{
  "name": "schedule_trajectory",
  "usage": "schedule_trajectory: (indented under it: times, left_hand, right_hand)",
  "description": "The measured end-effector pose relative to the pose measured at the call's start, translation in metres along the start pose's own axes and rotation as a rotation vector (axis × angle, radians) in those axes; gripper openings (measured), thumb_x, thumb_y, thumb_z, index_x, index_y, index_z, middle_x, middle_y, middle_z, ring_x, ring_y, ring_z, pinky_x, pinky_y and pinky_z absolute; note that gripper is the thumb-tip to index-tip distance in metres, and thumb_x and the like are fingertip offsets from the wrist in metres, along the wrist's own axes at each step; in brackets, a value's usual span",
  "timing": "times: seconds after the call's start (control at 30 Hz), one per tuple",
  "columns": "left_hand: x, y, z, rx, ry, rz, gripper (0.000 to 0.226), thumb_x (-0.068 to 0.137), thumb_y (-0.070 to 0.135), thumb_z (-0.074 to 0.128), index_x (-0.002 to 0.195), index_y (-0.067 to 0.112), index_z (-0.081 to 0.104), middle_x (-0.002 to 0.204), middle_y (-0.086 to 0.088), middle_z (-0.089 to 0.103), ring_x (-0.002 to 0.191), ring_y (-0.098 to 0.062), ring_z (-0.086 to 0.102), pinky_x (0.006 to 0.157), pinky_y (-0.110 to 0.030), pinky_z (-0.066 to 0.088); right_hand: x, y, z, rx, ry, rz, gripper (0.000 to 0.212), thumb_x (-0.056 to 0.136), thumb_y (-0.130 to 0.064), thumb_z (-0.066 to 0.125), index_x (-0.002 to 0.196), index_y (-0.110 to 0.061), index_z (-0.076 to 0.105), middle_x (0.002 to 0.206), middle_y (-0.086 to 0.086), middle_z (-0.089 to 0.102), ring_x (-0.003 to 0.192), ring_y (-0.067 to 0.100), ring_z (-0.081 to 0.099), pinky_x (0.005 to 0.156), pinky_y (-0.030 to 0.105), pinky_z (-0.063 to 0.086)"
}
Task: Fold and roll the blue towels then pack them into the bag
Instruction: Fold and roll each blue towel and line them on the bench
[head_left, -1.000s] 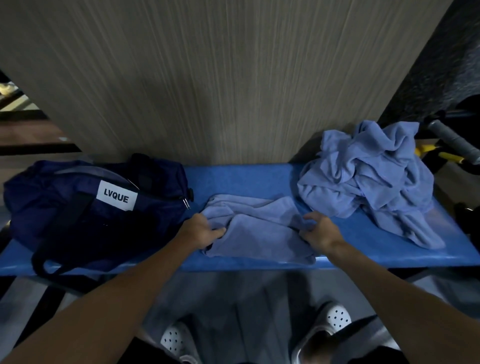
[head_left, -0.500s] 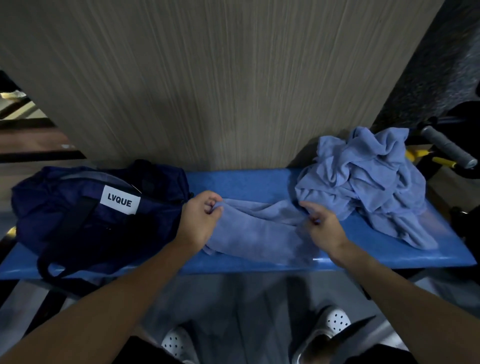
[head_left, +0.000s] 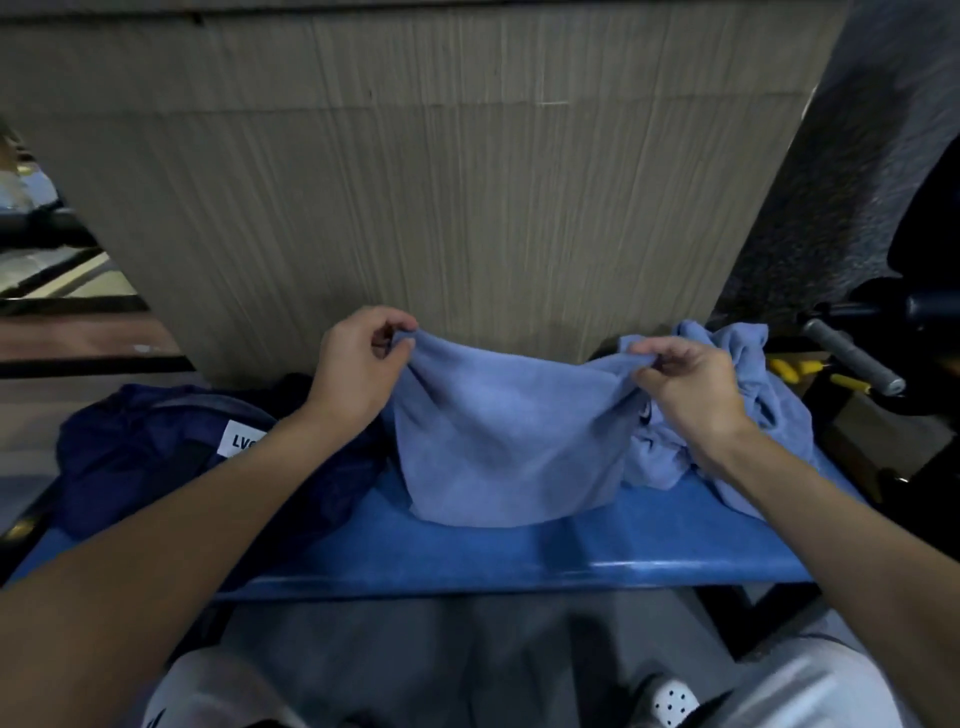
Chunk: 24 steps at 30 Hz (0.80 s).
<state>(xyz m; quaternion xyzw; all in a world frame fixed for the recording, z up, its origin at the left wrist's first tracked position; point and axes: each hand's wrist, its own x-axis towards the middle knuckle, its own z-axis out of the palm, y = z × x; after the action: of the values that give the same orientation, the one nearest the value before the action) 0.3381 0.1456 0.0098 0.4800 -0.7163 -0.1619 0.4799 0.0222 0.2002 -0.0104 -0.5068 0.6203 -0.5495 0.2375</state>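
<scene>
- Blue towel (head_left: 498, 447) hangs over the blue bench (head_left: 571, 551), lower edge resting on it.
- My left hand (head_left: 358, 371) pinches one top corner, my right hand (head_left: 685, 387) the other, both raised level.
- I count one held towel, one navy duffel bag (head_left: 156, 467) left, one crumpled towel pile (head_left: 748, 410) right.

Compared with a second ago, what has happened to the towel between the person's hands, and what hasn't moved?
The towel lay crumpled on the blue bench; both hands have raised it. The left hand pinches one top corner, the right hand the other, and it hangs spread between them, lower edge at the bench. The navy bag and the pile of towels stayed put.
</scene>
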Motion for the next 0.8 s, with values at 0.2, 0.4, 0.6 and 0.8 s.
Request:
schedule_trajectory:
  times: [0.2,0.4,0.6,0.8]
  left_hand:
    - [0.021,0.015,-0.025,0.006,-0.025,-0.007,0.012,0.090,0.002,0.065,0.100,0.007,0.070,0.090,-0.008,0.069,0.079,-0.015,0.064,0.077,-0.023,0.053]
    - [0.025,0.028,-0.039,0.032,-0.120,0.051,0.022,0.090,0.000,0.064,0.099,0.019,0.067,0.080,0.011,0.064,0.066,0.010,0.059,0.067,-0.006,0.047]
    - [0.036,0.011,-0.041,0.251,-0.233,0.079,0.013,0.088,0.001,0.066,0.098,0.005,0.073,0.076,0.006,0.061,0.065,0.004,0.057,0.063,-0.003,0.042]
    - [0.060,-0.018,-0.028,0.244,-0.109,-0.016,0.010,0.091,0.006,0.062,0.091,0.006,0.072,0.072,0.000,0.062,0.063,-0.010,0.058,0.066,-0.024,0.045]
  right_hand:
    - [0.012,-0.025,-0.025,-0.114,0.040,-0.103,0.012,0.090,-0.006,0.063,0.100,-0.011,0.068,0.084,0.008,0.065,0.075,0.014,0.057,0.061,0.018,0.048]
    - [0.022,-0.037,-0.034,-0.128,0.095,-0.130,0.006,0.088,-0.016,0.069,0.086,-0.013,0.065,0.080,0.013,0.063,0.071,0.019,0.056,0.063,0.032,0.047]
    - [0.029,-0.036,-0.024,-0.272,0.101,-0.144,0.016,0.087,-0.023,0.070,0.083,-0.009,0.064,0.070,0.008,0.059,0.063,0.017,0.053,0.058,0.031,0.047]
    - [0.050,-0.035,-0.001,-0.294,0.069,-0.097,0.031,0.089,-0.033,0.068,0.075,-0.005,0.066,0.073,0.023,0.066,0.061,0.030,0.060,0.062,0.042,0.053]
